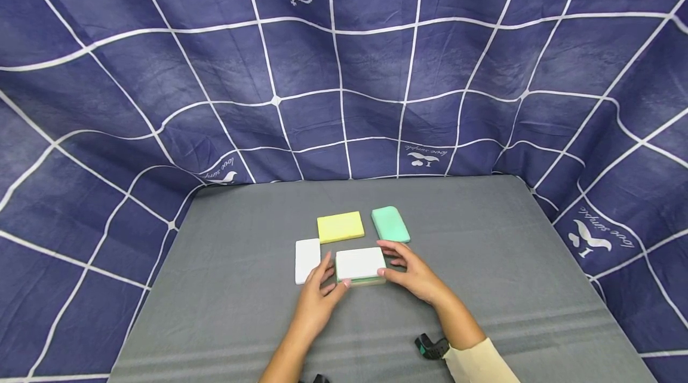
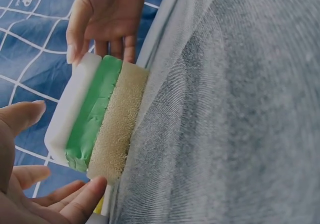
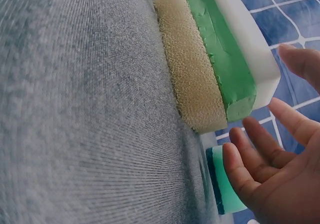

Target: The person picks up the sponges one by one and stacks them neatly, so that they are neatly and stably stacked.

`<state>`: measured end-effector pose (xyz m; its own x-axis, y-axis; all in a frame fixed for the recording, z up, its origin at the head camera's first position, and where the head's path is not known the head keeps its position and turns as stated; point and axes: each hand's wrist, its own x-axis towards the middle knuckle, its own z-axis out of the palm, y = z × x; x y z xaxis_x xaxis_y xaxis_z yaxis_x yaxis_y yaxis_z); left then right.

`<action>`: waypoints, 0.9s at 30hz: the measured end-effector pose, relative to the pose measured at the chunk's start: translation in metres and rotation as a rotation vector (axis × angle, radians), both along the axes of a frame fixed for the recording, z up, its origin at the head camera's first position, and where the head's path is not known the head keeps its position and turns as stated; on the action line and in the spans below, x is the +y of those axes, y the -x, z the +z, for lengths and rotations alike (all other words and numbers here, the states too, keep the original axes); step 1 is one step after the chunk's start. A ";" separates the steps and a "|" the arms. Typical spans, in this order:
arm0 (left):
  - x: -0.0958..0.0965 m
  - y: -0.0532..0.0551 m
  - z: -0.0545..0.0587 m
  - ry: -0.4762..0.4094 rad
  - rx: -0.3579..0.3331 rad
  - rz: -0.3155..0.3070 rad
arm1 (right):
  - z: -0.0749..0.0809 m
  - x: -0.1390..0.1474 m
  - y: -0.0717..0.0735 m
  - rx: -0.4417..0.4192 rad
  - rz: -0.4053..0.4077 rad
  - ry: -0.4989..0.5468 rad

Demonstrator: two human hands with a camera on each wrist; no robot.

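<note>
A three-layer stack of sponge blocks sits on the grey cloth. Its top is a white sponge point(image 1: 360, 263), the middle a green block point(image 2: 94, 114) with a rough, wrinkled side, the bottom a beige porous sponge point(image 3: 192, 63). My left hand point(image 1: 316, 299) is at the stack's left end, fingers spread and loosely bent, a fingertip right by the beige sponge's corner in the left wrist view. At the opposite end my right hand point(image 1: 416, 274) has its fingers parted, with fingertips close to the white and green layers in the right wrist view. Neither hand grips the stack.
Behind the stack lie a yellow sponge point(image 1: 341, 227) and a mint-green sponge point(image 1: 390, 224), which shows a dark underside in the right wrist view. Left of the stack is another white sponge point(image 1: 307, 261), close to my left hand. A blue checked curtain point(image 1: 371, 66) surrounds the grey-covered table point(image 1: 242, 210).
</note>
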<state>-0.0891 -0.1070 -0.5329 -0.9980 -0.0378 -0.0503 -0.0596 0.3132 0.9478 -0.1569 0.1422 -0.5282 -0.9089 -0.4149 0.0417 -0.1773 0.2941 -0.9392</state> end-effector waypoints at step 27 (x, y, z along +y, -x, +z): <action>0.003 0.006 0.001 0.011 0.049 0.038 | 0.001 -0.004 -0.001 0.044 0.012 -0.078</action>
<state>-0.0956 -0.1040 -0.5323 -0.9971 -0.0757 -0.0012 -0.0256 0.3222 0.9463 -0.1561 0.1386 -0.5276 -0.9018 -0.4295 0.0486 -0.2221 0.3640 -0.9045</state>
